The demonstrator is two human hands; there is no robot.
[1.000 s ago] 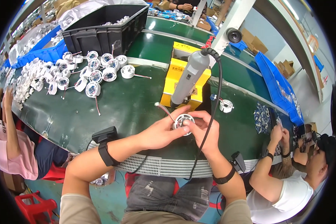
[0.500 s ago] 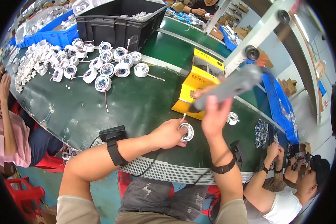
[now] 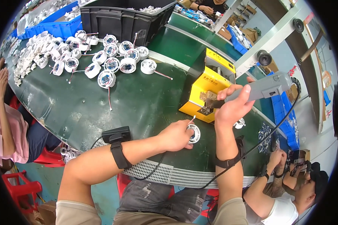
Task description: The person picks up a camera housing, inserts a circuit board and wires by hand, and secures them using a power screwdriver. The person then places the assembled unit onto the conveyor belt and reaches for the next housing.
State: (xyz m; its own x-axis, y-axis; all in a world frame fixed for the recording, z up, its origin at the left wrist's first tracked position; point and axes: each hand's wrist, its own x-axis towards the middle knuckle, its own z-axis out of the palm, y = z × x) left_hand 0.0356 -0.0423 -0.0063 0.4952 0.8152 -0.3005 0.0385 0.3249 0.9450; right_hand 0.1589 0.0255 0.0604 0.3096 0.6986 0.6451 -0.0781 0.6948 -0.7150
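Note:
My left hand [image 3: 176, 135] is closed on a round white plastic housing [image 3: 195, 134], keeping it against the green table; a thin wire end pokes up beside the fingers. My right hand [image 3: 234, 107] grips a grey electric screwdriver [image 3: 268, 88] with a black cord. The tool lies nearly level, its dark nose at the metal front piece of a yellow screw feeder [image 3: 202, 84]. Whether a screw sits on the bit cannot be made out. Another white housing [image 3: 239, 123] is partly hidden behind my right wrist.
Several white housings with circuit boards and wires [image 3: 111, 64] stand at the far left, beside a heap of white parts [image 3: 33, 56]. Behind are a black crate [image 3: 120, 24] and a blue bin [image 3: 52, 29]. Co-workers sit left, right and across; small parts [image 3: 264, 135] lie right.
The screwdriver has swung from a blurred position in front of the feeder to its metal front piece, moving right. My left hand still holds the housing, and the view has shifted slightly.

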